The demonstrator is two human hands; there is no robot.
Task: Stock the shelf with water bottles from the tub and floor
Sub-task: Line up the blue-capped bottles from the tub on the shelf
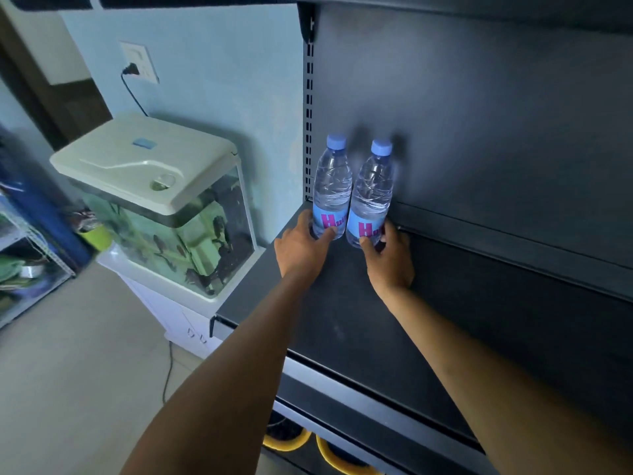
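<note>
Both bottles stood upright at the back-left corner of the dark shelf [342, 320], touching side by side. My left hand [301, 250] wrapped its grip around the base of the left bottle [331, 193]; my right hand [390, 258] clasped the right bottle [371, 197] at three o'clock. A fish tank [164, 207] sat at nine o'clock

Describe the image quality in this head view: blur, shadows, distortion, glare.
Head view: the two clear plastic water bottles with blue caps are slightly motion-blurred, casting soft smeared shadows on the dark shelf back panel; the left hand and right hand look fairly sharp; wide-angle distortion bends the shelf edges; the far-left clutter is smeared; the glass fish tank shows mild reflections.
</note>
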